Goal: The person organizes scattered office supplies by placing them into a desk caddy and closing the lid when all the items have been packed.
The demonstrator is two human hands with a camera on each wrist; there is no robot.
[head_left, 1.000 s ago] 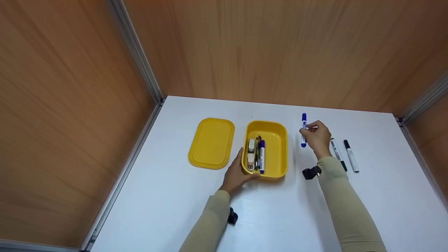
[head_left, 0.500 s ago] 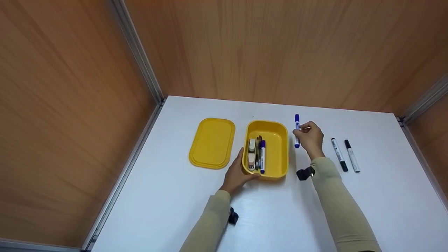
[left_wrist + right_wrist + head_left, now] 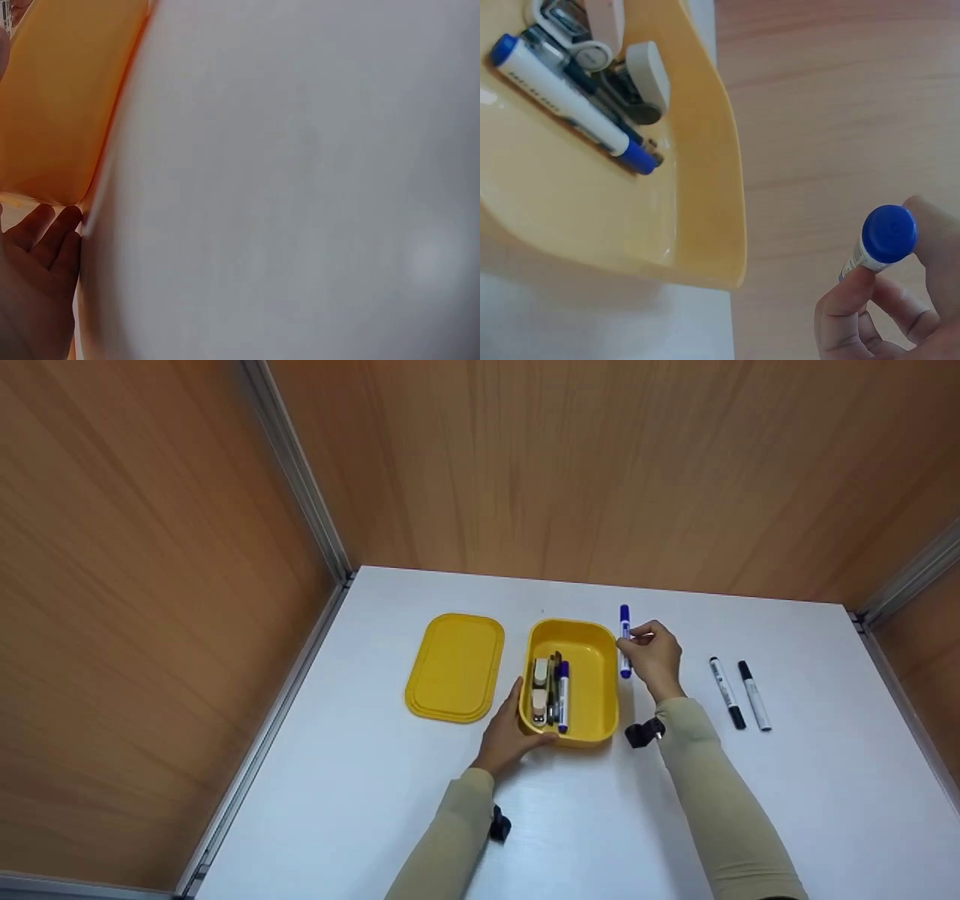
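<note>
**Desk:** How far along are you, nearest things first?

**Me:** Nearest me, my left hand [image 3: 504, 739] rests with relaxed fingers against the near-left corner of the yellow box [image 3: 594, 712], steadying it on the tabletop [image 3: 585, 825]. Inside already lie a blue marker [image 3: 562, 696], a small stapler-like piece [image 3: 539, 690] and some dark pens, all along the left side. I'd call that part done.

**Desk:** And the right?

**Me:** My right hand [image 3: 654, 658] pinches a second blue marker [image 3: 624, 639] upright between thumb and fingertips, in the air just beside the box's right rim, not yet over the opening. The wrist view shows its blue cap [image 3: 889, 233] end-on.

**Desk:** What's left?

**Me:** By my reckoning, that marker, then the two black-capped markers [image 3: 740, 694] lying side by side well off to the right. The lid [image 3: 454, 666] sits left of the box, off.
</note>
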